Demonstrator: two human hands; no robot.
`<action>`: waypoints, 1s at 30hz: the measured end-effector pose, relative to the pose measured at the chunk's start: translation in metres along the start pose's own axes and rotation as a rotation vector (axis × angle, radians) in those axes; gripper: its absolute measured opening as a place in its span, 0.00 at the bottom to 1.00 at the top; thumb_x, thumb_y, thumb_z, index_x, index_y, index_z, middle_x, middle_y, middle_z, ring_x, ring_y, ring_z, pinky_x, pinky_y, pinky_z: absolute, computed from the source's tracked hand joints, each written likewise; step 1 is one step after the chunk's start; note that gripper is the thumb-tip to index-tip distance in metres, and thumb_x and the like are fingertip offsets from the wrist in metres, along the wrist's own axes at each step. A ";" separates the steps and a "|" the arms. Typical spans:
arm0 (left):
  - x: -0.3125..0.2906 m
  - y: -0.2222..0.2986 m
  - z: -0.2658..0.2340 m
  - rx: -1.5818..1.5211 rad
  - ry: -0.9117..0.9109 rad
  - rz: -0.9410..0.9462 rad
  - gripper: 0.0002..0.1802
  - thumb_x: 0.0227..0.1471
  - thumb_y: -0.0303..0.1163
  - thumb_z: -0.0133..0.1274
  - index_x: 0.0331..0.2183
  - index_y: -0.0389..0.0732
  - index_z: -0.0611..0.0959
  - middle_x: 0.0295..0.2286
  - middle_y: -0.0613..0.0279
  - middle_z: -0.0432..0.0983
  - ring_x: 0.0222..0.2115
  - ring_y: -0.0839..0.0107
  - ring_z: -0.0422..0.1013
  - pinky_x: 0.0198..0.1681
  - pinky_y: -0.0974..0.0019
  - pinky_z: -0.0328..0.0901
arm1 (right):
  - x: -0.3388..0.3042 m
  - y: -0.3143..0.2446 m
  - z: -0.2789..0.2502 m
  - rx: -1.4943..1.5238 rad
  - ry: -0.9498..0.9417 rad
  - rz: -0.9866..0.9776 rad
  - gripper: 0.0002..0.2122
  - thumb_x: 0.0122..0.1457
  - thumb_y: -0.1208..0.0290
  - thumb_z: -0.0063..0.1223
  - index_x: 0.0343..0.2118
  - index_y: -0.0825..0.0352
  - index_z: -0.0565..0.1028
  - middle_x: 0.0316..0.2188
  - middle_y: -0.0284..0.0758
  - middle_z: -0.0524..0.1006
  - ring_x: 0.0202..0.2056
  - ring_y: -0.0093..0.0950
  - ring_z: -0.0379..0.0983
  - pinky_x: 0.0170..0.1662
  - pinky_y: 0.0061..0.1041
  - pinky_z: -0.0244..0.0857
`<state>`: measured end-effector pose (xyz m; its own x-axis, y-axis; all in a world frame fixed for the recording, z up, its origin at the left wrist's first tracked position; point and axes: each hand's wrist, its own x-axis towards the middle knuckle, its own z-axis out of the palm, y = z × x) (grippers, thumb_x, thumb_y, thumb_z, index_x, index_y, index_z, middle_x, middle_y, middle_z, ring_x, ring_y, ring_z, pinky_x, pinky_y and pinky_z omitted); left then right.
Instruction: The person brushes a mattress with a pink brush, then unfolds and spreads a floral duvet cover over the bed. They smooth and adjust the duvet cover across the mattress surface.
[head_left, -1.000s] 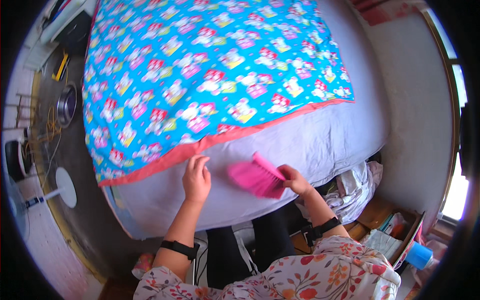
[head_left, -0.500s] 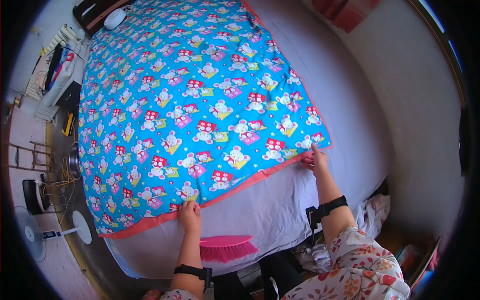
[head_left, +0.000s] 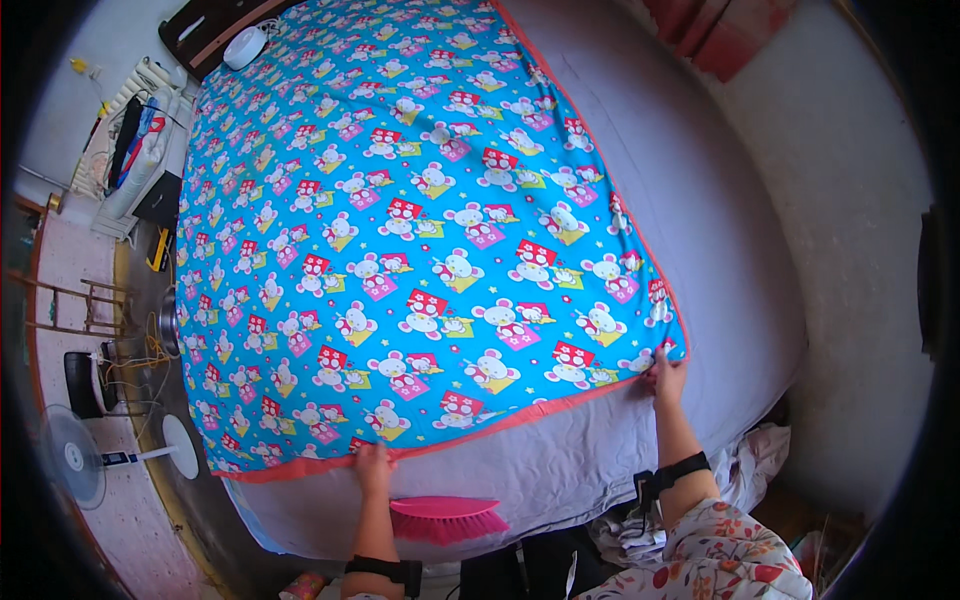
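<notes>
A blue blanket (head_left: 430, 270) printed with white cartoon mice and edged in coral red covers much of the bed. My left hand (head_left: 373, 462) is closed on its near hem, left of the middle. Close to the blanket's near right corner, my right hand (head_left: 664, 376) pinches the same hem, thumb on top. Beneath lies a grey-lilac bedsheet (head_left: 590, 440), bare along the near edge and the right side. A pink bed brush (head_left: 448, 518) with pink bristles rests on the sheet, just right of my left forearm.
A standing fan (head_left: 75, 457) and loose cables are on the floor at the left. A round white object (head_left: 244, 47) sits by the dark headboard (head_left: 195, 30). Crumpled cloth (head_left: 755, 465) lies at the bed's near right corner. A wall (head_left: 850, 220) borders the right side.
My right hand has come down toward me and slightly right, pulling the blanket's corner along. My left hand stays on the hem. The whole view has shifted a little.
</notes>
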<state>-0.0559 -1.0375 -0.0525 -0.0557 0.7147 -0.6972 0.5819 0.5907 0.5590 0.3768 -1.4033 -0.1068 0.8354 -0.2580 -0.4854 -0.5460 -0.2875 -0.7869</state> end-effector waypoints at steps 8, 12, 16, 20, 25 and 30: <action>0.031 -0.013 -0.001 0.308 0.114 0.113 0.10 0.51 0.33 0.55 0.28 0.35 0.75 0.21 0.58 0.76 0.15 0.68 0.72 0.17 0.65 0.66 | 0.044 -0.007 0.003 -0.430 0.280 -0.419 0.12 0.53 0.70 0.55 0.36 0.73 0.70 0.29 0.44 0.75 0.30 0.36 0.72 0.37 0.33 0.66; 0.024 -0.036 -0.010 0.304 0.082 0.298 0.09 0.50 0.30 0.55 0.27 0.36 0.74 0.19 0.60 0.75 0.16 0.70 0.72 0.18 0.65 0.65 | 0.031 -0.025 -0.001 -0.481 0.196 -0.357 0.13 0.54 0.71 0.54 0.38 0.73 0.70 0.30 0.44 0.74 0.32 0.38 0.72 0.39 0.34 0.65; 0.020 -0.046 -0.010 0.201 0.029 0.197 0.07 0.49 0.29 0.56 0.28 0.37 0.74 0.19 0.62 0.75 0.17 0.74 0.72 0.20 0.66 0.66 | -0.049 -0.031 0.015 -0.670 0.197 -0.804 0.19 0.51 0.73 0.56 0.46 0.72 0.66 0.41 0.47 0.71 0.42 0.44 0.68 0.46 0.36 0.62; 0.022 -0.040 -0.006 0.236 -0.004 0.192 0.07 0.49 0.29 0.56 0.28 0.38 0.74 0.19 0.63 0.75 0.17 0.74 0.72 0.20 0.67 0.67 | -0.198 0.021 0.018 -0.887 -0.922 -0.946 0.23 0.47 0.69 0.60 0.48 0.66 0.70 0.47 0.46 0.71 0.50 0.43 0.66 0.53 0.39 0.60; 0.010 -0.037 -0.013 0.095 -0.087 0.143 0.06 0.52 0.28 0.53 0.30 0.36 0.74 0.21 0.62 0.75 0.18 0.73 0.72 0.21 0.69 0.68 | -0.307 0.062 0.025 -1.151 -1.324 -0.875 0.29 0.49 0.44 0.55 0.47 0.63 0.70 0.42 0.40 0.72 0.47 0.39 0.68 0.49 0.41 0.62; 0.004 -0.033 -0.020 -0.067 -0.170 0.041 0.05 0.53 0.27 0.52 0.33 0.37 0.74 0.22 0.62 0.75 0.19 0.73 0.73 0.21 0.69 0.68 | -0.342 0.053 0.048 -1.025 -1.130 -0.984 0.33 0.42 0.49 0.63 0.48 0.64 0.67 0.45 0.40 0.69 0.47 0.40 0.68 0.48 0.41 0.61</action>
<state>-0.0915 -1.0471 -0.0645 0.1078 0.6685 -0.7359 0.5253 0.5901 0.6130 0.0650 -1.2861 -0.0009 0.2400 0.8937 -0.3791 0.6656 -0.4357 -0.6059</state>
